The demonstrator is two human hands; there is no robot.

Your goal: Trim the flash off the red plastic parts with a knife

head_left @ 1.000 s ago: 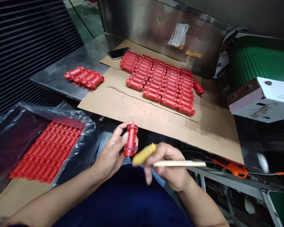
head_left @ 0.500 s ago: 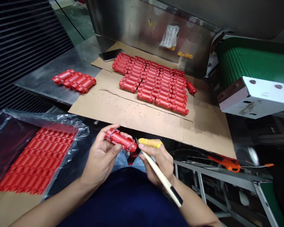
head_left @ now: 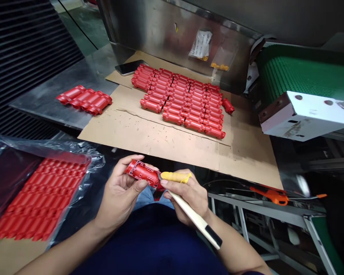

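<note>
My left hand (head_left: 122,193) is closed around a red plastic cylinder (head_left: 143,172) with flanged ends and pale printed lines, tilted down to the right. In my right hand (head_left: 187,194) is a knife with a pale, flat handle (head_left: 195,217) that has a black band near its end. A yellow cover (head_left: 176,177) sits on my right index finger. The knife's small tip lies at the right end of the cylinder, mostly hidden by that finger.
Rows of red cylinders (head_left: 186,99) cover the cardboard (head_left: 126,130), and several more (head_left: 84,100) lie at its left. A bag of red parts (head_left: 46,194) stands lower left. A phone (head_left: 129,68), a green conveyor belt (head_left: 306,72) and an orange-handled tool (head_left: 275,196) are around.
My right hand has moved slightly left, bringing the knife tip onto the cylinder's right end. The left hand still holds the cylinder in nearly the same place. The whole view has shifted a little.
</note>
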